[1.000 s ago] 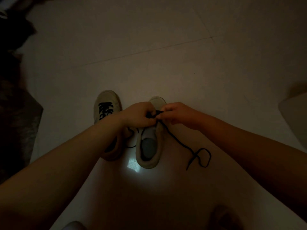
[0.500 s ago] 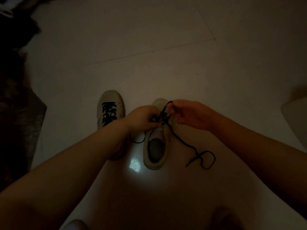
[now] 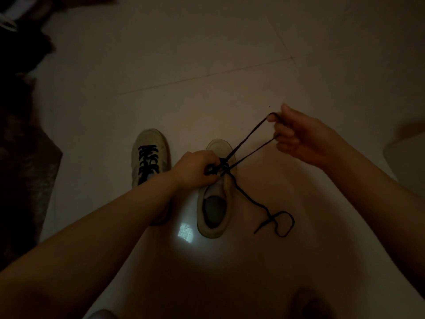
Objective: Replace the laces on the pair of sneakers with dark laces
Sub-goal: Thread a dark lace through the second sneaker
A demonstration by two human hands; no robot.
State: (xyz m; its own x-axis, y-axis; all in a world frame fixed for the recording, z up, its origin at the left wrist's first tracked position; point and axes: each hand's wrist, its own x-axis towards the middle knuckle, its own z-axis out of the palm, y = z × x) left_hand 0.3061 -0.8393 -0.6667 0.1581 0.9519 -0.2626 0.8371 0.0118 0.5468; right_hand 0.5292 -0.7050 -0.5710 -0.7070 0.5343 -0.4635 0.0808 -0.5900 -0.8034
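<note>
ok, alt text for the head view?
Right hand pulls a loop of dark lace up from a pale sneaker on the floor while the left hand grips the lacing. A second sneaker, already laced dark, sits left of it.

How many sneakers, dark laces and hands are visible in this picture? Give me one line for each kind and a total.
Sneakers: 2, left sneaker and right sneaker
Dark laces: 2, threaded lace and loose lace
Hands: 2, left hand and right hand
Total: 6
</note>
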